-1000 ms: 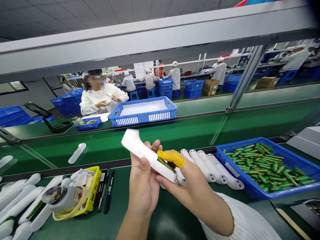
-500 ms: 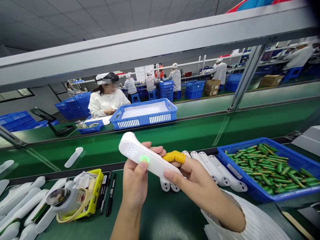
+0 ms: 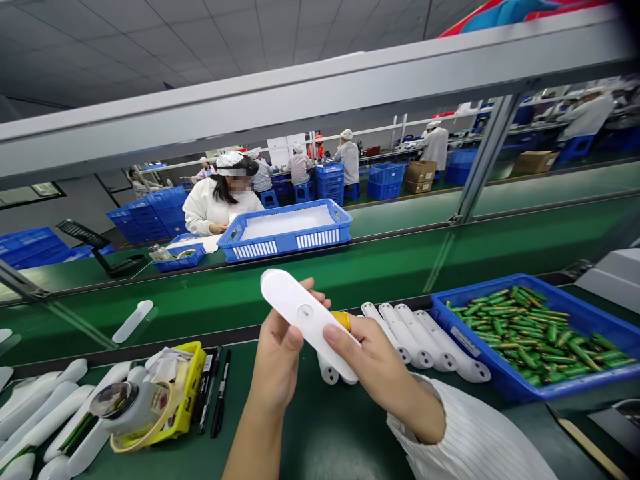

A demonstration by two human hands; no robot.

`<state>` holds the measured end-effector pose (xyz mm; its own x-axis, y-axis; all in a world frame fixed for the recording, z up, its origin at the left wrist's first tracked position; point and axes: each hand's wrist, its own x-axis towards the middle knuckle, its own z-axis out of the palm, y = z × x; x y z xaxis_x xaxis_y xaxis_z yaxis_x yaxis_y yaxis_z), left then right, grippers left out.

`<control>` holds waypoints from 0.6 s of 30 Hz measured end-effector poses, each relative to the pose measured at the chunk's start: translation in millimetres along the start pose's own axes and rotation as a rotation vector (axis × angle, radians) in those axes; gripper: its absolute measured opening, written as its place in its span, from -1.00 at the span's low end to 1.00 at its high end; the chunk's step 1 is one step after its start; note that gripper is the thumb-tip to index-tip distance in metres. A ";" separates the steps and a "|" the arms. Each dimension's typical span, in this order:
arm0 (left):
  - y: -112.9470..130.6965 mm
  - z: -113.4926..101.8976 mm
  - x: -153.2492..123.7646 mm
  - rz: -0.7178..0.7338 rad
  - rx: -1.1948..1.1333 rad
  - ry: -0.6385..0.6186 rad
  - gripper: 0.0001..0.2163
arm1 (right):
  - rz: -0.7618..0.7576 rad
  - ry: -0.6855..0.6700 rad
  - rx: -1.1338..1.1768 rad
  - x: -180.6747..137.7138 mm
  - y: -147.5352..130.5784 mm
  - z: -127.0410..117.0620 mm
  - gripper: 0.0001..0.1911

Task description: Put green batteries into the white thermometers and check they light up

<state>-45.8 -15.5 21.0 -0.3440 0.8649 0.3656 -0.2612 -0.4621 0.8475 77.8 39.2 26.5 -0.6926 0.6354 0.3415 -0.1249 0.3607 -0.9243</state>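
Both my hands hold one white handheld thermometer (image 3: 305, 317) slantwise above the green bench, its head up and to the left. My left hand (image 3: 277, 357) grips the middle from the left with the thumb near the front button. My right hand (image 3: 373, 363) clasps the lower handle end, a yellow finger cot (image 3: 342, 319) showing on one finger behind the body. No light shows on the face. Just behind my right hand, a row of white thermometers (image 3: 415, 340) lies on the bench.
A blue bin of green batteries (image 3: 530, 333) sits at the right. At the left are a yellow box with a tape roll (image 3: 150, 407), pens (image 3: 215, 393) and white thermometer shells (image 3: 35, 413). A white cover (image 3: 131, 321) lies on the green conveyor. A person sits beyond by a blue tray (image 3: 287, 230).
The thermometer was turned from its open battery side to its front, where a green light and display glowed half a second ago; now they are dark and it is tilted steeper.
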 end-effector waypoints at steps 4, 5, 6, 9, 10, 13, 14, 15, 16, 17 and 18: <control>0.2 2.4 0.7 -0.063 0.167 0.053 -0.41 | 0.001 0.036 -0.145 3.7 0.8 -5.0 -0.54; 0.4 0.0 2.2 -0.082 0.171 0.059 -0.44 | 0.002 0.008 -0.212 5.0 -2.2 -11.8 -0.55; 0.2 -3.7 4.3 -0.100 0.168 0.064 -0.46 | 0.009 -0.015 -0.275 6.6 -5.2 -21.9 -0.56; -5.2 -23.2 14.0 -0.158 0.208 0.125 -0.52 | 0.091 0.100 -0.426 12.3 -4.7 -72.1 -0.59; -9.4 -32.1 18.0 -0.186 0.233 0.166 -0.53 | 0.147 0.206 -0.493 13.5 0.5 -94.4 -0.60; -29.7 -62.6 29.4 -0.313 0.295 0.299 -0.56 | 0.449 0.549 -0.743 9.7 29.4 -165.0 -0.67; -38.3 -72.6 32.5 -0.346 0.308 0.322 -0.57 | 0.565 0.597 -0.881 5.5 41.2 -186.1 -0.68; -47.2 -82.0 35.0 -0.368 0.321 0.345 -0.59 | 0.659 0.557 -1.005 0.3 52.8 -204.2 -0.69; -56.0 -90.3 36.8 -0.392 0.335 0.364 -0.58 | 0.721 0.564 -1.033 -5.6 63.6 -218.8 -0.70; -64.3 -97.4 38.1 -0.413 0.352 0.385 -0.55 | 0.766 0.552 -1.055 -11.6 73.1 -229.5 -0.69; -71.8 -103.2 38.8 -0.434 0.371 0.404 -0.51 | 0.800 0.529 -1.055 -17.1 81.0 -236.4 -0.65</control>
<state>-133.4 30.9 -65.4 -0.6054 0.7824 -0.1461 -0.1501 0.0680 0.9863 247.5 219.0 -13.8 0.0485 0.9982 0.0362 0.9080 -0.0290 -0.4180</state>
